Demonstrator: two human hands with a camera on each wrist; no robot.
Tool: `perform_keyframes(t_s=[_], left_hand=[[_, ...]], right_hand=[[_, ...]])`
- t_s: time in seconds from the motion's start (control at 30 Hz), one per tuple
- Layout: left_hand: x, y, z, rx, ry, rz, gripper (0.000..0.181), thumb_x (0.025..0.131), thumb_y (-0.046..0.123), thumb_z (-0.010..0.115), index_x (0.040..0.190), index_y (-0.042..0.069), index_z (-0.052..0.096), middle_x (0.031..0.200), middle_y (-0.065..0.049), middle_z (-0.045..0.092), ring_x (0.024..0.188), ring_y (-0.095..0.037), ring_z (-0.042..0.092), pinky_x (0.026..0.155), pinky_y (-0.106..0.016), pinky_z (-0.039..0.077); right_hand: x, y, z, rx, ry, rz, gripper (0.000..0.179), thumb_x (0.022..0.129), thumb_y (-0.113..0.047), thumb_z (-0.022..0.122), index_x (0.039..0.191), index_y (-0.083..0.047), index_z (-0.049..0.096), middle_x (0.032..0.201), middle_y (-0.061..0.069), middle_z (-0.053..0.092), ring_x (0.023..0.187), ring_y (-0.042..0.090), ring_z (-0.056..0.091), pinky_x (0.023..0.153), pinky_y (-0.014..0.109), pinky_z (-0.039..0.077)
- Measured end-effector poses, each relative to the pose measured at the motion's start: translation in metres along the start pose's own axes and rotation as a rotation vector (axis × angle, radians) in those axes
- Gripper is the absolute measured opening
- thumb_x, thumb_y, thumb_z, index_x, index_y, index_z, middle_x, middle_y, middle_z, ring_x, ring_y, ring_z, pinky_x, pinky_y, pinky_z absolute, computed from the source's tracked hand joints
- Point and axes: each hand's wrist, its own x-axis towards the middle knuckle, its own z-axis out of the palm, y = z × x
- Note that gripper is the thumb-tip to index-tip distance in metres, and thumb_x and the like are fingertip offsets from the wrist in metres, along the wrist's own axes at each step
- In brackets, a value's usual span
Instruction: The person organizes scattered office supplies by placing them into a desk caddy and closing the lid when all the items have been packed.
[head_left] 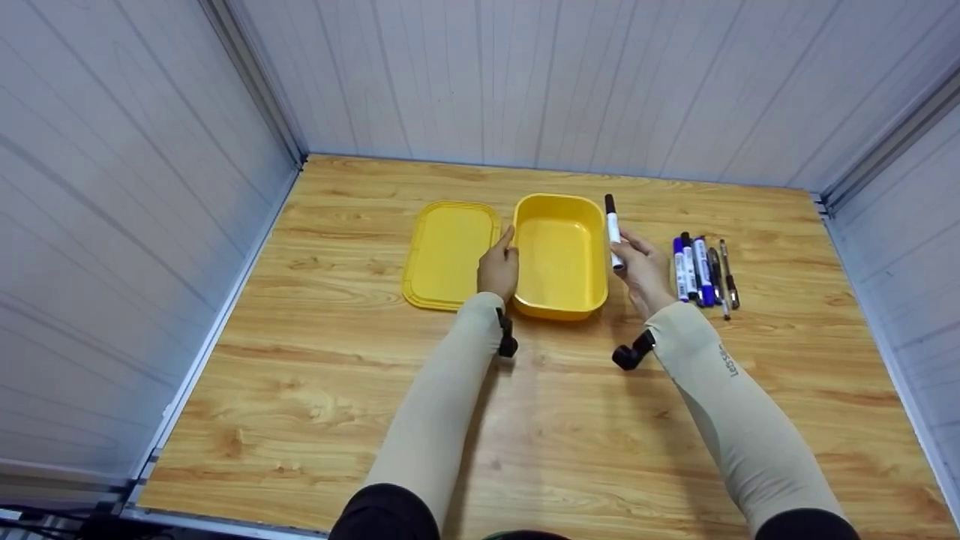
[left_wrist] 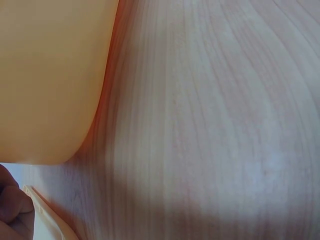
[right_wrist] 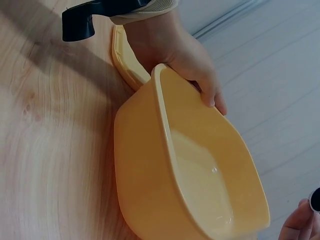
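Observation:
A deep yellow plastic box [head_left: 560, 311] stands without its lid, its inside bare. My left hand [head_left: 498, 267] holds the box's left side, with the thumb at the rim. The right wrist view shows that left hand [right_wrist: 192, 62] behind the far wall. Just off the box's right rim, my right hand [head_left: 643, 271] pinches a white marker [head_left: 613, 229] near its lower end, black cap pointing away. Only fingertips of the right hand [right_wrist: 299, 222] and the marker's dark round end [right_wrist: 315, 200] appear at the right wrist view's edge.
Left of the box lies its flat yellow lid [head_left: 451, 255]. Several markers and pens [head_left: 701, 270] lie side by side to the right of my right hand. White panel walls [head_left: 540, 82] enclose the wooden table [head_left: 300, 390] at the back and sides.

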Motion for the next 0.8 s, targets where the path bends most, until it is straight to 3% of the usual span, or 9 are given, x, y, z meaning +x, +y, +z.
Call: perform_keyframes(t_s=[0.27, 0.5, 0.7, 0.8], left_hand=[[-0.001, 0.001, 0.000, 0.000, 0.003, 0.006, 0.042, 0.096, 0.021, 0.040, 0.138, 0.027, 0.038, 0.067, -0.002, 0.049, 0.053, -0.014, 0.035, 0.052, -0.027, 0.032], [-0.003, 0.000, 0.002, -0.040, -0.014, -0.011, 0.042, 0.097, 0.024, 0.038, 0.139, 0.029, 0.036, 0.059, -0.003, 0.044, 0.044, -0.012, 0.031, 0.044, -0.025, 0.029], [-0.004, 0.000, 0.004, -0.024, -0.016, -0.022, 0.042, 0.097, 0.026, 0.037, 0.139, 0.031, 0.035, 0.058, -0.002, 0.041, 0.045, -0.011, 0.031, 0.045, -0.025, 0.030], [-0.004, 0.001, 0.003, -0.023, -0.017, -0.025, 0.042, 0.097, 0.026, 0.037, 0.139, 0.032, 0.034, 0.057, -0.001, 0.040, 0.045, -0.012, 0.031, 0.046, -0.025, 0.030]], right_hand=[[0.000, 0.001, 0.004, 0.011, -0.007, 0.005, 0.041, 0.085, -0.002, 0.059, 0.126, -0.004, 0.053, 0.097, 0.005, 0.054, 0.073, 0.011, 0.049, 0.056, 0.018, 0.042], [-0.001, 0.007, 0.009, -0.013, -0.008, 0.021, 0.041, 0.085, -0.003, 0.059, 0.126, -0.006, 0.053, 0.109, 0.008, 0.055, 0.079, 0.013, 0.053, 0.058, 0.018, 0.043], [-0.002, 0.011, 0.016, -0.025, -0.020, 0.020, 0.041, 0.085, -0.002, 0.060, 0.125, -0.006, 0.054, 0.093, 0.005, 0.053, 0.069, 0.010, 0.050, 0.056, 0.018, 0.042], [-0.003, 0.012, 0.020, -0.035, -0.028, 0.025, 0.040, 0.085, -0.003, 0.059, 0.124, -0.006, 0.055, 0.094, 0.006, 0.054, 0.071, 0.010, 0.050, 0.056, 0.018, 0.042]])
